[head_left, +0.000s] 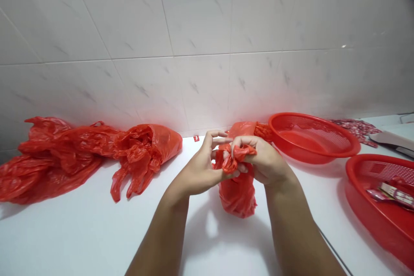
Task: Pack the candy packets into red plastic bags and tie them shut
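On the white tabletop point(80, 220), a crumpled heap of red plastic bags point(61, 159) lies well apart at the left. Near the middle, the left hand point(197, 168) and right hand point(261, 159) grip another red plastic bag point(236, 194), its top gathered into a twisted, loosely knotted neck, with the left fingers point(207, 146) pinching it and the right fingers point(242, 141) curled firmly over it. Further right sit a red mesh basket point(310, 138) and a second red basket point(362, 198) holding printed packets point(393, 194).
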`<state>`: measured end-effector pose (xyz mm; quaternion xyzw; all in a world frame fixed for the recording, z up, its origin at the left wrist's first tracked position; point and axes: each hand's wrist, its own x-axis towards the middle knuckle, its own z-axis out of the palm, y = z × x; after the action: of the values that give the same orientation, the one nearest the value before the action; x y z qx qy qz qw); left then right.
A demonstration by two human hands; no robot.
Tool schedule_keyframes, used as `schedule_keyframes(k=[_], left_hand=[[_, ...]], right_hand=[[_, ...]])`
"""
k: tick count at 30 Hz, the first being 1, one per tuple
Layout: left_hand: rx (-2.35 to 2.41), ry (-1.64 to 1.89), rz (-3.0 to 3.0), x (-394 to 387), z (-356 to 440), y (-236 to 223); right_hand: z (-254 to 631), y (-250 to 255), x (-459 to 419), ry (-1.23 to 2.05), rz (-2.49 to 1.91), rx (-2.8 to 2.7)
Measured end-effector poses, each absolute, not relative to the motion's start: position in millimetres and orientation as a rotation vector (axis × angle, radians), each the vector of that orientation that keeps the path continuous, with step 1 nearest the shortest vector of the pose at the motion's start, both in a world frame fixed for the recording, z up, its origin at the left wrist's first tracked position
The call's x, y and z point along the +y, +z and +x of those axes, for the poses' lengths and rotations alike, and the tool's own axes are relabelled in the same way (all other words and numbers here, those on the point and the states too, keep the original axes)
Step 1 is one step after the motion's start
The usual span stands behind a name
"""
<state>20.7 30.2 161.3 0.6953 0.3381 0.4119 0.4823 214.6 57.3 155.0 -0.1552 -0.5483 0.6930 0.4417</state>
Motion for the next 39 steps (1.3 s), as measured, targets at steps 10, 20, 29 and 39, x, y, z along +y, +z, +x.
schedule_keyframes(k=[10,20,29,39], left_hand=[[0.954,0.965,1.417,27.6,13.3,177.0],[0.944,1.112,1.499,37.5,14.0,169.7],[1.576,1.229,1.747,45.8,-9.5,168.5],[1.818,1.35,1.749,53.5,-36.6,167.2]], right_hand=[[232.5,151.0,66.6,0.784,-0.693,-1.713],[218.7,150.3,63.3,0.485,-0.423,-1.727],[257.1,142.1,81.1,0.797,-0.662,-1.356],[293.4,125.2,102.2,1.155,-0.802,-0.858]])
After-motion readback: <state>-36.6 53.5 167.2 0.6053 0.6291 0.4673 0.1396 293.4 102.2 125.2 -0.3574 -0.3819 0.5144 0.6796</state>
